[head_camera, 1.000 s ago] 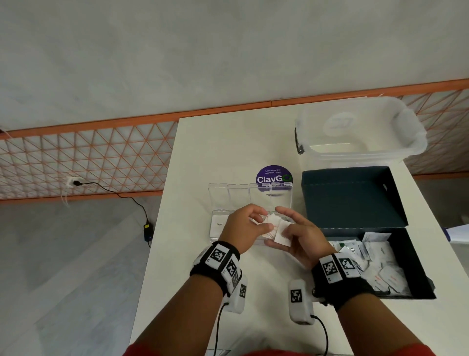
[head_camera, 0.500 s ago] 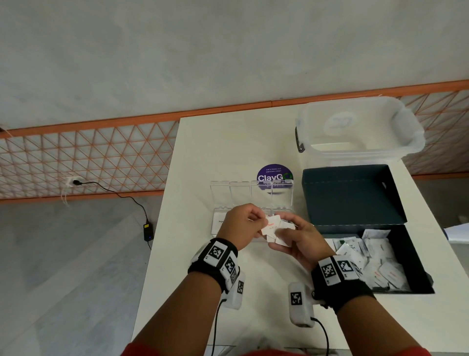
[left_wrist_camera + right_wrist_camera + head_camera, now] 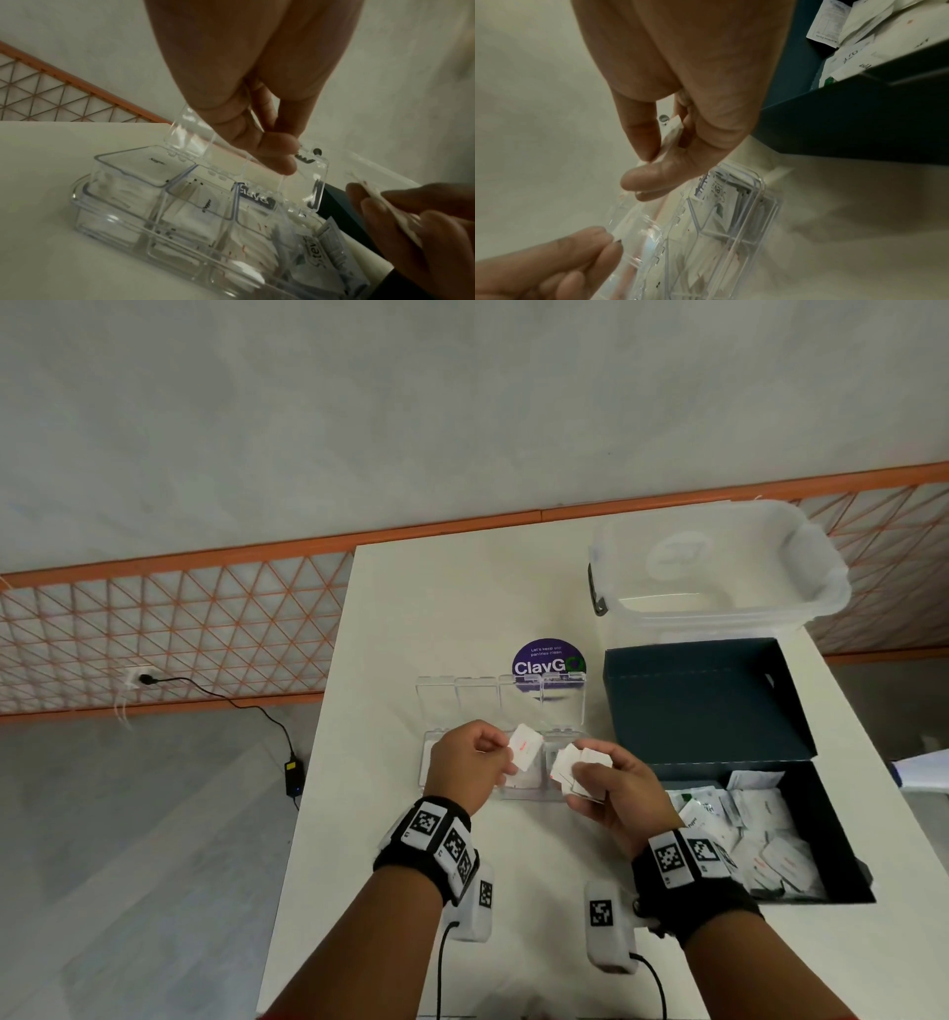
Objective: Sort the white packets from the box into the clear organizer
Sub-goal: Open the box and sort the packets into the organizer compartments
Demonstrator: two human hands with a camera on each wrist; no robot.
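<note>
The left hand (image 3: 470,765) had pulled one packet (image 3: 525,747) away from the stack (image 3: 577,770) pinched in the right hand (image 3: 619,788), holding it just above the organizer (image 3: 506,706); it seemed bound for a compartment. The box (image 3: 842,829) lay right of the right hand.

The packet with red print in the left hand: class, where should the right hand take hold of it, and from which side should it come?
Judging by its pose, take the packet with red print by its free right edge, coming from the right. The left hand pinches its left edge above the clear organizer, so the right half juts out bare. The right hand already holds several packets, so only spare fingertips could pinch it.
</note>
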